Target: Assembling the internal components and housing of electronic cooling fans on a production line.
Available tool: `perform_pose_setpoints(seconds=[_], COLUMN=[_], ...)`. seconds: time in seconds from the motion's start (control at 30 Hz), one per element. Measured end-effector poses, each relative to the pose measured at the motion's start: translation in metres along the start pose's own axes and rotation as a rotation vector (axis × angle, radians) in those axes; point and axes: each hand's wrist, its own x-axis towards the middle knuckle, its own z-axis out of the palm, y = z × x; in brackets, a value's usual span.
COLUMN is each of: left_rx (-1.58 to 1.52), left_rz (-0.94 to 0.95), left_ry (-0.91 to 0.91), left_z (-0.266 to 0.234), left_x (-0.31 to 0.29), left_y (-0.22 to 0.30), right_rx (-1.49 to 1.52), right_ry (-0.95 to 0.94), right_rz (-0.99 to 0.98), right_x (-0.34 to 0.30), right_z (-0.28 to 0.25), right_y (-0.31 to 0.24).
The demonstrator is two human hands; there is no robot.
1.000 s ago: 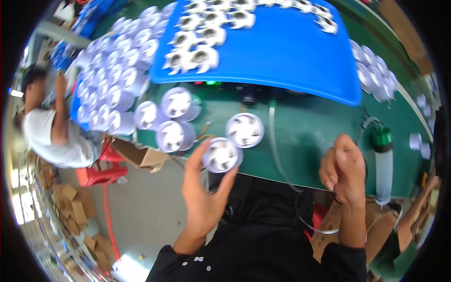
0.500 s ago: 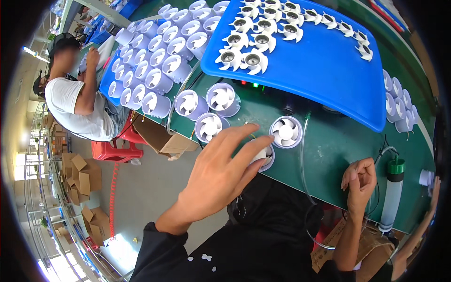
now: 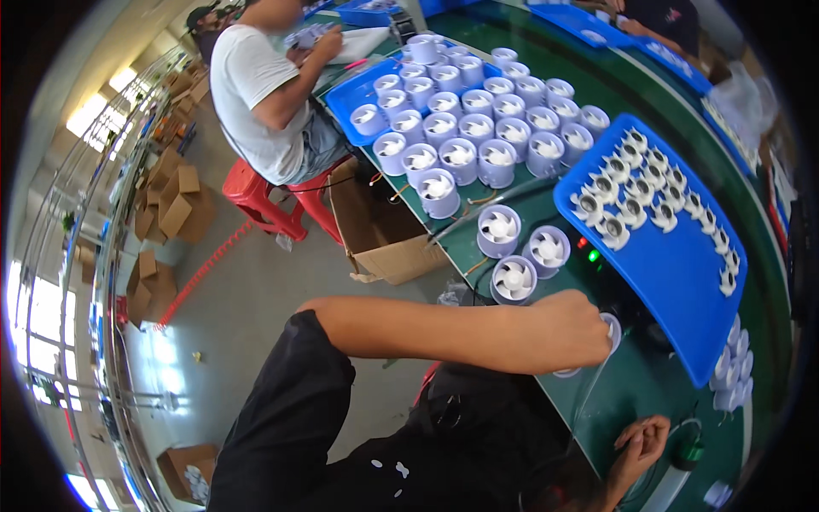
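Observation:
My left arm reaches across to the right, and my left hand is bent down with its back toward me. Its fingers are hidden behind the knuckles, right beside a pale lilac fan housing that is partly covered. Another housing's rim peeks out under the wrist. Three round housings with white fan blades stand left of the hand, the nearest one just beyond my forearm. My right hand rests by the table's front edge, fingers loosely curled, nothing visible in it, near a clear tube with a green cap.
A blue tray holds several white fan impellers. Many fan housings stand in rows at the far side, some in another blue tray. A seated person works at left. An open cardboard box sits below the table edge.
The view has swung left, so the table sits farther right. My left hand, earlier with fingers spread over a housing, has turned knuckles-up and moved toward the housing on its right. The right hand stays curled.

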Motion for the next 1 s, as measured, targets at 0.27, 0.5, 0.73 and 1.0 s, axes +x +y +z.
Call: perform_pose_setpoints(seconds=[0.27,0.5,0.73,1.0], left_rx=[-0.351,0.423,0.63,0.729], left_rz=[-0.039,-0.672,-1.175,-0.953], left_ry=[0.187,0.355,0.002,-0.07], left_z=[-0.099,-0.193,-0.177,-0.096], left_x=[-0.062,-0.154,-0.202,-0.328], left_y=[-0.024,-0.186,-0.391,-0.544], right_rx=[0.0,-0.122,-0.023,0.096], right_ry=[0.029,-0.007,0.225,0.035], right_rz=[0.078,0.083,0.237,0.372], right_x=[0.005,0.006,-0.009,0.009], right_z=[-0.003,0.007,0.009,0.018], right_y=[-0.009,-0.026,-0.016,-0.045])
